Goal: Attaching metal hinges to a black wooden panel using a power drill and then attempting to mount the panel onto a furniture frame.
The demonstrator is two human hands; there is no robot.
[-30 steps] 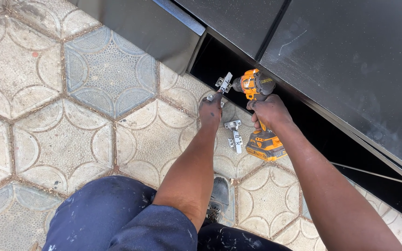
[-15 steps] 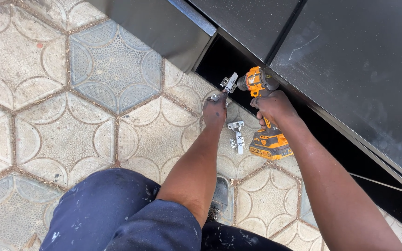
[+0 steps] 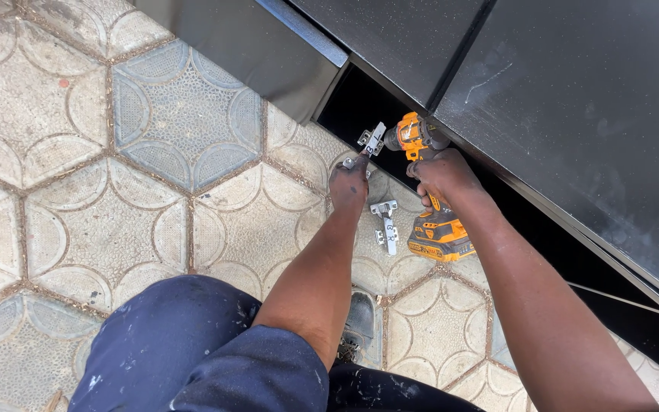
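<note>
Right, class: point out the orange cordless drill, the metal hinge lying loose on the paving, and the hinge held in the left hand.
orange cordless drill [image 3: 438, 229], head view, on its battery base.
loose hinge [image 3: 385, 220], head view, on its arm.
held hinge [image 3: 373, 140], head view, on its upper plate.

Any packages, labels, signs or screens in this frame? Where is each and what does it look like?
No packages, signs or screens.
Label on the drill battery: at the foot of the orange cordless drill held in the right hand; a dark strip on orange casing, print too small to make out.
</note>
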